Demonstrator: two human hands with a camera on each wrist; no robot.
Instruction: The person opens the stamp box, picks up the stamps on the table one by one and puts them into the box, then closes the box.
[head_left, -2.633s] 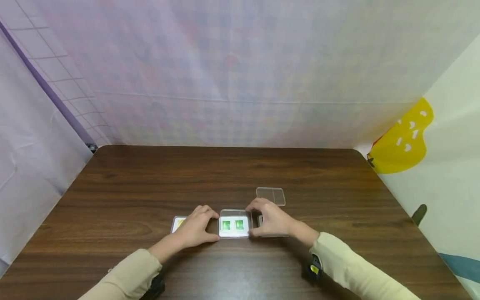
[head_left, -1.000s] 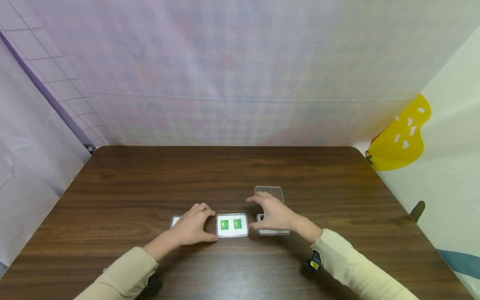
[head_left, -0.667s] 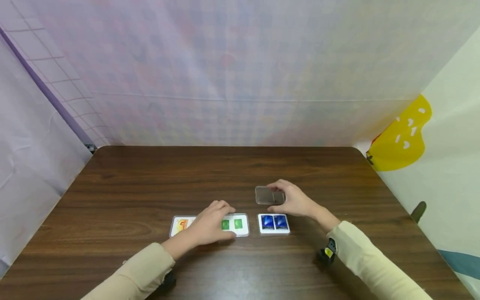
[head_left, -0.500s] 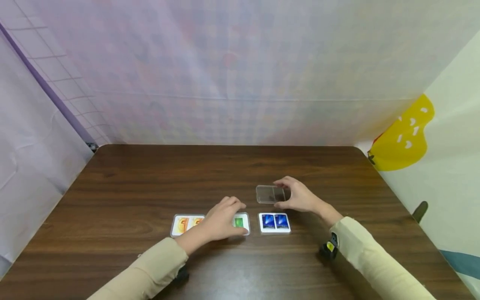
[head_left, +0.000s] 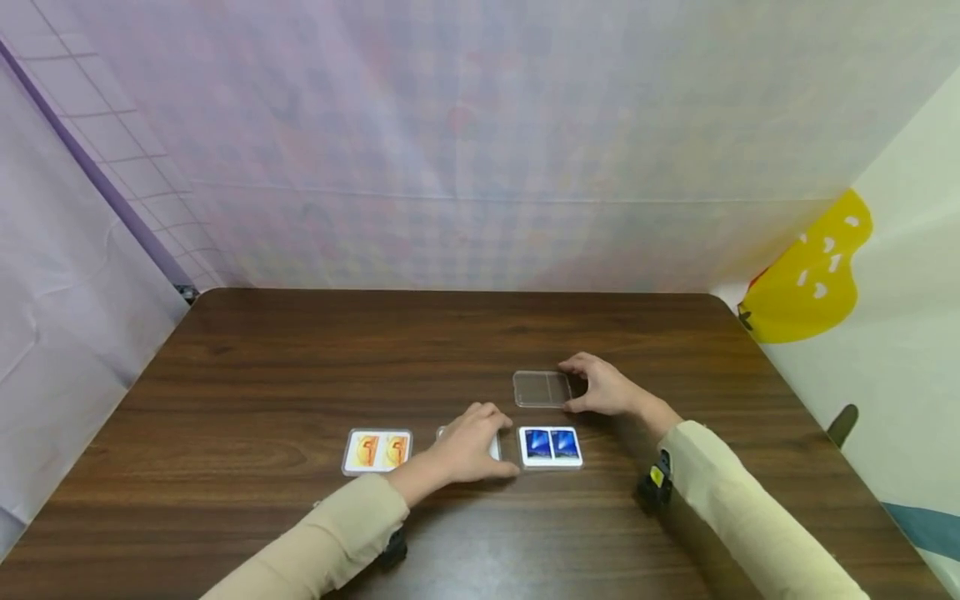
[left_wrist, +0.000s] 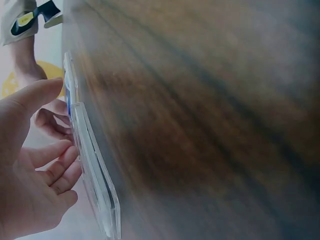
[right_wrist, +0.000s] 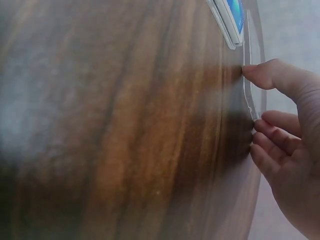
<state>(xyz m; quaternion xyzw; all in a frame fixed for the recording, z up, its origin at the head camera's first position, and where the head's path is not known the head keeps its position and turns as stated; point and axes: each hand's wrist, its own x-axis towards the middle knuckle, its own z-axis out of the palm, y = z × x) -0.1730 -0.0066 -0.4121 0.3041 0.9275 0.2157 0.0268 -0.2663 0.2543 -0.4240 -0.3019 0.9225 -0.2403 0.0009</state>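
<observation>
My left hand [head_left: 472, 446] is over a flat clear case [head_left: 495, 447] with a white insert and hides its green pictures. Thumb and fingers are spread apart near the left edge of a similar case [head_left: 551, 447] showing two blue pictures. Contact with that edge cannot be made out. At the right end of a thin clear plastic lid [head_left: 542, 389], my right hand [head_left: 607, 390] has its thumb at the near corner and fingers at the far one. In the right wrist view the lid [right_wrist: 248, 92] lies flat, thumb and fingertips at its edge; no firm grip shows.
A third case [head_left: 377, 452] with two orange pictures lies at the left of the row. All rest on a dark brown wooden table [head_left: 300, 367]. A pale patterned curtain [head_left: 450, 167] hangs behind the table, and a white cloth covers each side.
The lid put over the green-picture case lies flat on it. My left hand has slid right from beside that case to over it; the right hand has moved up and right to the loose lid.
</observation>
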